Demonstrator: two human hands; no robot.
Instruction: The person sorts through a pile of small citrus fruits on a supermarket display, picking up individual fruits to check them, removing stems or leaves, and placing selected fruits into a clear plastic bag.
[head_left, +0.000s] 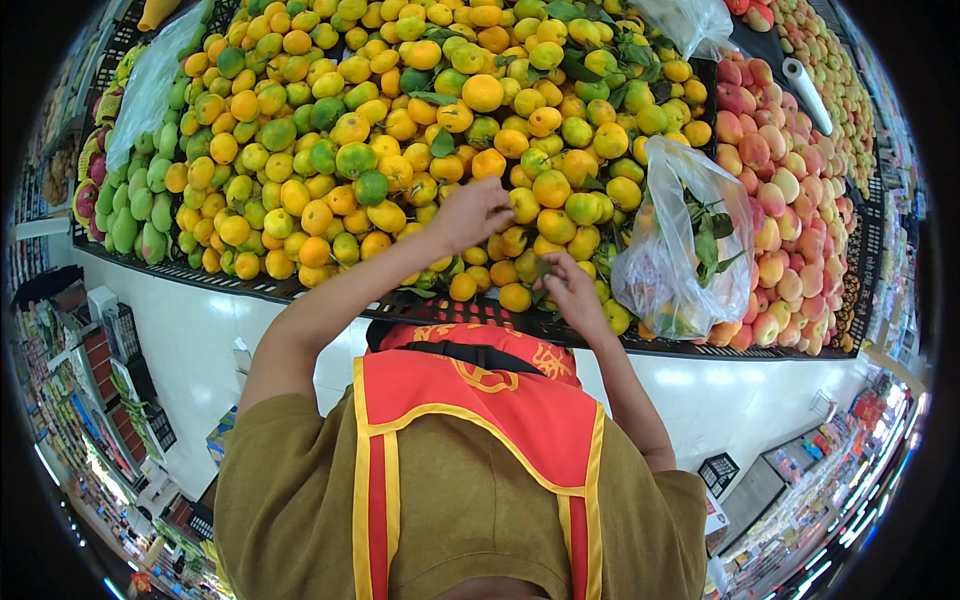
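A large heap of yellow, orange and green mandarins (316, 217) with some leaves lies before me. My left hand (474, 214) is over the middle of the heap, its fingers bent just above the fruit; whether they hold anything is hidden. Lower and to the right, my right hand (571, 291) is near the front edge of the display, fingers curled around a small dark green piece that looks like a leaf (543, 268). To the right of this hand sits a clear plastic bag (679, 247), with green leaves (706, 244) showing inside.
Peach-like red and yellow fruit (780, 187) fills the right side, with a white roll (808, 96) behind it. Green mangoes (139, 202) lie at the left, partly under plastic film (146, 105). A black slatted rim (225, 279) borders the display.
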